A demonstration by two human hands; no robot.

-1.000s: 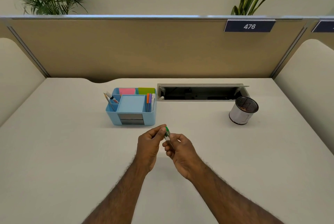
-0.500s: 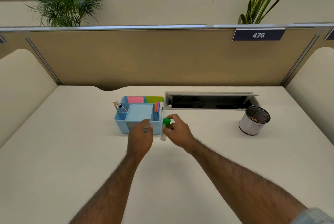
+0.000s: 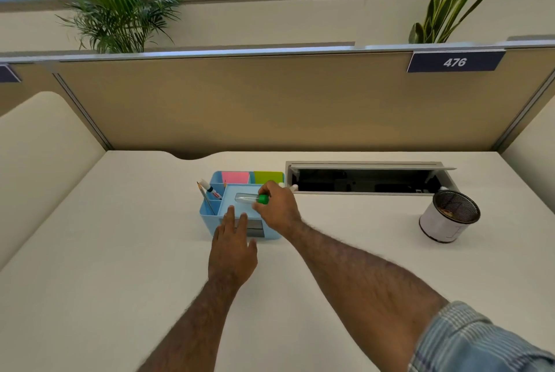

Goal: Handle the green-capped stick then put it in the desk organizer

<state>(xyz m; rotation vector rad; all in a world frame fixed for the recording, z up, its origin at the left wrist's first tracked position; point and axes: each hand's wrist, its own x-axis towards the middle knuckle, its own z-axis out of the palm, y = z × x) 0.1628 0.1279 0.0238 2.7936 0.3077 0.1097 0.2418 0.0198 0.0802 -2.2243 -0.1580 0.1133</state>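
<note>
One green-capped stick (image 3: 250, 198), held by the right hand (image 3: 277, 211), fingers pinched round the green cap end. The stick lies roughly level, clear body pointing left, over the flat central tray of the one blue desk organizer (image 3: 210, 215); whether the body touches the tray I cannot tell.

Left hand (image 3: 234, 247) grasps nothing: it lies flat and open, fingertips resting at the organizer's front edge above its grey drawer front.

Organizer contents, counted: one pink pad (image 3: 235, 177) and one green pad (image 3: 268, 177) in the two rear compartments; one pencil (image 3: 205, 198) and one white marker (image 3: 210, 188) leaning in the left compartments (anything on the right side is hidden by the hand).

Elsewhere on the white desk (image 3: 120, 251): one mesh cup (image 3: 449, 218) well apart to the right, one open cable hatch (image 3: 366, 180) just beside the organizer. One "476" plate (image 3: 455, 62) on the partition. Two plants behind.
</note>
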